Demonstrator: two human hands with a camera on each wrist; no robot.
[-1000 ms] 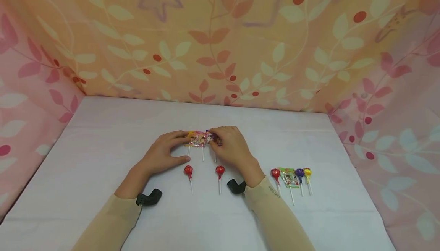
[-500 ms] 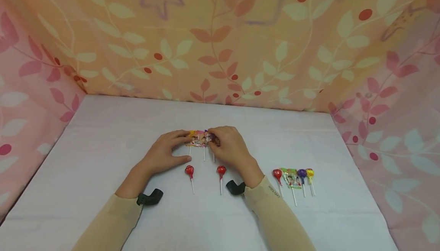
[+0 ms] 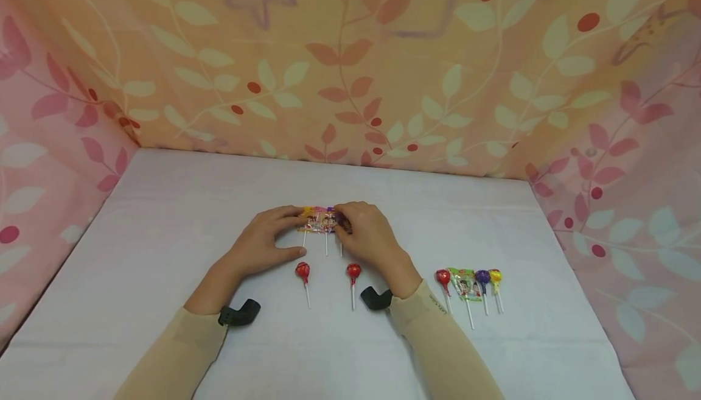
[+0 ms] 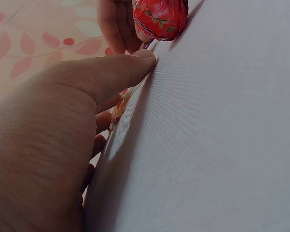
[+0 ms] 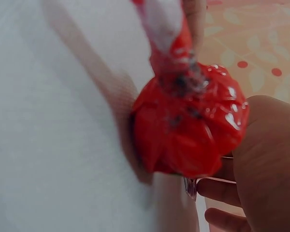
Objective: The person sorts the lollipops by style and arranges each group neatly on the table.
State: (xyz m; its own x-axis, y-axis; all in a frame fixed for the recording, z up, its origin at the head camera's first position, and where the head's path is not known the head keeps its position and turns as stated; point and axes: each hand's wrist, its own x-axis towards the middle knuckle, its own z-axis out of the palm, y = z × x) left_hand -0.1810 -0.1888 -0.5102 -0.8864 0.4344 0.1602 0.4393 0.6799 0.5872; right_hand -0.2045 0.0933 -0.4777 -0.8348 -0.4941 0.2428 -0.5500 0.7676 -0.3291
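Note:
Three lollipops in clear printed wrappers lie side by side in the head view: a yellow one (image 3: 309,220), a pink one (image 3: 324,222) and a purple one (image 3: 342,224), sticks toward the person. At the left end, my left hand (image 3: 263,242) touches the yellow wrapper with its fingertips, thumb stretched out beside the stick's end. My right hand (image 3: 369,232) pinches the purple lollipop between thumb and fingers, partly hiding it. Closer to the person lie two red ball lollipops, a left one (image 3: 302,271) and a right one (image 3: 353,272); a red lollipop (image 5: 188,130) looms large in the right wrist view.
To the right of the right forearm lies a row of lollipops: red (image 3: 442,277), green-wrapped (image 3: 465,284), purple (image 3: 482,277) and yellow (image 3: 495,276). Leaf-patterned curtains (image 3: 328,65) border the white tabletop (image 3: 219,175) at the back and sides.
The hands stay almost in place around the three wrapped lollipops, with only slight shifts at the right hand's fingers. The whole head view drifts a little.

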